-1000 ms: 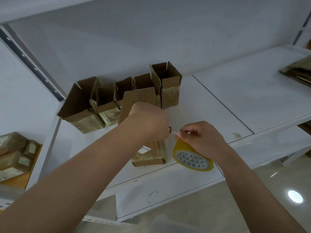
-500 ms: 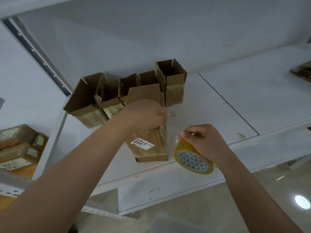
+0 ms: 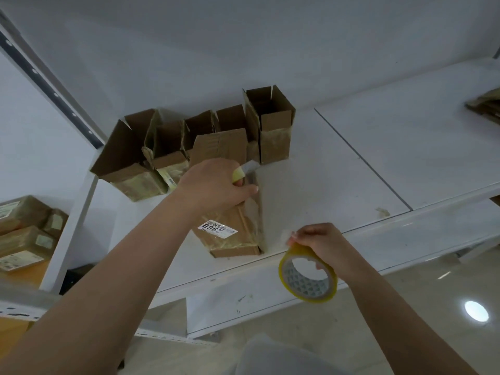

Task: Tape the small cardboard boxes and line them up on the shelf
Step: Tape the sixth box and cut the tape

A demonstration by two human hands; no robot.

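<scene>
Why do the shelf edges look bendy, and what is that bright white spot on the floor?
In the head view, the wide-angle lens curves straight lines, so the shelf edge bows; the bright spot looks like a light's glare on the shiny floor; the clear tape stretched from the tape roll shows only as a faint sheen; lighting is soft, shadows weak.

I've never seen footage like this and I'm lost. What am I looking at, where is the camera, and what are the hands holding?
No machine here: a person's two bare hands, filmed by a camera worn on the head, looking down. The left hand pins a small brown cardboard box with a white label on the white shelf. The right hand holds a yellowish roll of clear tape, with a strip stretched to the box. Behind stands a row of open brown cardboard boxes.
</scene>
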